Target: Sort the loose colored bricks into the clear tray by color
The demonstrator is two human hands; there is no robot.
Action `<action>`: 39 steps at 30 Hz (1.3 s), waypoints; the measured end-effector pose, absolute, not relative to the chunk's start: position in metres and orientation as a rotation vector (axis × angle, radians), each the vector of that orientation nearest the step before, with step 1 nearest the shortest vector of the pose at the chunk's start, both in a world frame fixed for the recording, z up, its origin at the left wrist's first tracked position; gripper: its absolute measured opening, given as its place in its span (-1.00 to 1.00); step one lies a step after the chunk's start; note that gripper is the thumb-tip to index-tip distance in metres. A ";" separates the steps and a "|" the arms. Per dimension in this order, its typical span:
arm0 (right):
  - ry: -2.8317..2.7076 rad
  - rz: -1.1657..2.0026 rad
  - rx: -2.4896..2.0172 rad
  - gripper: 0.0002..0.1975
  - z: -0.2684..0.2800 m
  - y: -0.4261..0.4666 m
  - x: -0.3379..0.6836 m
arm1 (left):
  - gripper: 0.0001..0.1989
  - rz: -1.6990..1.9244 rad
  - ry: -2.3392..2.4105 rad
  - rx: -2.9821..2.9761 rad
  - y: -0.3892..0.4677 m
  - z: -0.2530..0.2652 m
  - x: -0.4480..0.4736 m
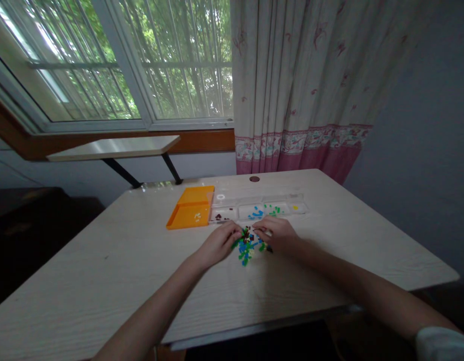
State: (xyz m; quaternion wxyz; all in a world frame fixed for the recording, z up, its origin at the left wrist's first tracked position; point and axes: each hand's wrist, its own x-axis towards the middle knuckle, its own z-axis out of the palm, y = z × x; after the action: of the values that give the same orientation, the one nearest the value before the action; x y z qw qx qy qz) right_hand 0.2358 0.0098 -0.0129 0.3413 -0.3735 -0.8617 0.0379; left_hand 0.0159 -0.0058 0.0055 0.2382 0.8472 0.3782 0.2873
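Note:
A loose pile of small plastic pieces (245, 247), green, blue, brown and pale yellow, lies on the table between my hands. My left hand (222, 239) is at the pile's left edge with its fingers closed; what they hold, if anything, is too small to make out. On the other side, my right hand (279, 233) has thumb and fingertips pinched just above the pile, the contents hidden. Behind them stands a clear compartment tray (244, 211). It contains brown pieces (218, 217), blue pieces (256, 213), green pieces (273, 209) and a bit of yellow (295, 207).
Left of the clear tray is an orange tray (185, 216) with a few whitish pieces (198, 216) in it. A raised shelf (119, 146) on dark legs stands at the back left of the table (142, 281). Beyond are a window and a curtain (280, 100).

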 end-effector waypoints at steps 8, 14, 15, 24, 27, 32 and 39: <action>-2.279 0.013 -0.840 -0.85 -0.012 -0.005 0.224 | -0.79 0.787 0.990 2.279 -0.009 0.002 0.023; -2.270 0.038 -0.806 -0.87 -0.013 -0.004 0.224 | -0.80 0.790 0.990 2.255 -0.010 0.005 0.025; -2.265 0.041 -0.799 -0.87 -0.013 -0.004 0.223 | -0.80 0.788 0.987 2.251 -0.010 0.005 0.025; -2.251 0.032 -0.773 -0.88 -0.014 -0.004 0.224 | -0.79 0.777 0.978 2.249 -0.009 0.003 0.025; -2.234 0.028 -0.754 -0.89 -0.014 -0.001 0.226 | -0.76 0.768 0.978 2.287 -0.008 0.005 0.022; -2.076 -0.055 -0.764 -0.90 -0.009 0.008 0.238 | -0.78 0.707 1.039 2.403 -0.005 0.011 0.008; -1.934 -0.154 -0.848 -0.88 0.004 0.020 0.261 | -0.88 0.514 1.091 2.555 -0.004 0.010 -0.008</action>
State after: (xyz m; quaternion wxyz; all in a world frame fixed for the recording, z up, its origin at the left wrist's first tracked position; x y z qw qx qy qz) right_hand 0.2611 0.0197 0.0037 0.4898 -0.3492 -0.7963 -0.0634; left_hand -0.0079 -0.0036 0.0099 0.1576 0.8930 0.3815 0.1796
